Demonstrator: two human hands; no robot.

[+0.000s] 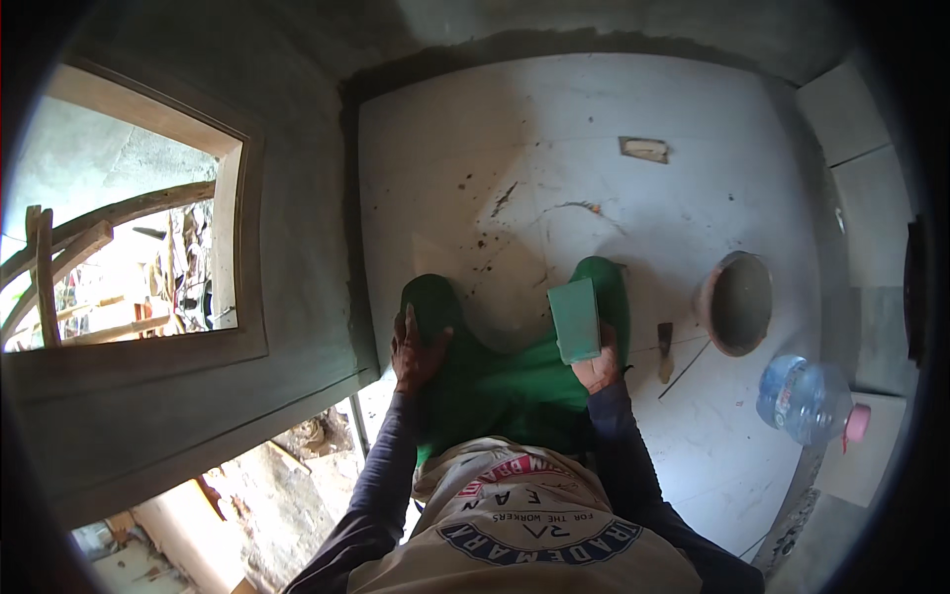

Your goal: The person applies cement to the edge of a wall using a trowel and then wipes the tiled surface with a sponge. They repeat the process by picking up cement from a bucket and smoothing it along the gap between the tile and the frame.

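Observation:
My left hand (418,354) lies on my left knee, over the green trousers (495,386), with its fingers apart and nothing in them. In front of my right knee, a pale green rectangular block (575,322) is tilted up, its broad flat face showing. My right hand (598,366) grips it at its lower right end, and the block hides part of the fingers. To the right of that hand a small scraper-like tool (665,353) with a dark end lies on the white floor (475,129), beside a thin dark stick (685,370).
A round bowl (705,307) with a grey inside stands at the right. Nearer me lies a clear bottle (807,401) with a pink cap. A small pale rectangular piece (644,149) and dark crumbs (482,243) lie farther off. Grey walls (307,198) enclose the floor; a window opening (129,228) is left.

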